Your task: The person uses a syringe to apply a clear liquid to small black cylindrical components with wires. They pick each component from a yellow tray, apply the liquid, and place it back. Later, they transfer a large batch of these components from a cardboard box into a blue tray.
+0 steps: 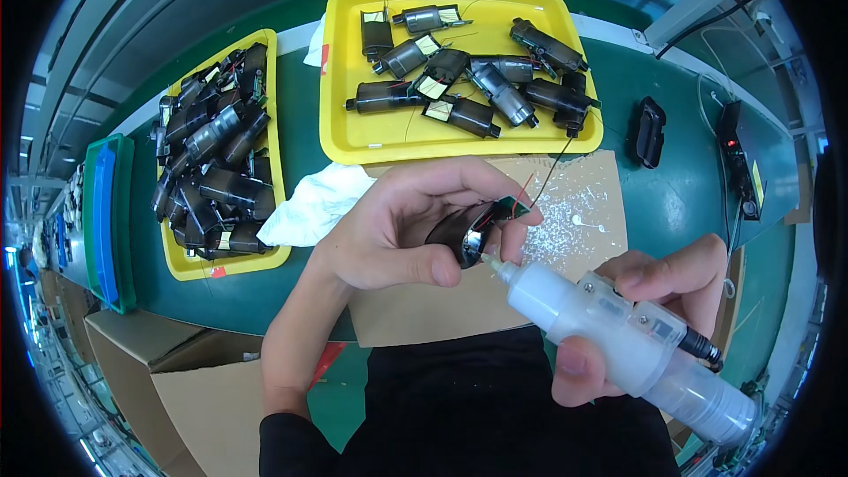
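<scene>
My left hand [389, 221] is closed round a dark, glossy cylindrical unit [460, 234] that has a small green circuit board and thin red and dark wires at its far end. In my right hand [662, 291] I grip a white dispensing gun [609, 327] with a clear barrel at its rear and a black cable plug on top. Its narrow tip touches or nearly touches the unit's near side; which of the two I cannot tell. Beneath both hands lies a cardboard sheet [397, 314] spotted with white drips.
A yellow tray [340, 137] at the back holds several similar units, and another yellow tray [276, 263] at the left is heaped with more. White cloth [318, 203] lies between them. To the right are a black plastic piece [649, 132] and a black box with cables [740, 163]. Cardboard boxes [203, 397] stand lower left.
</scene>
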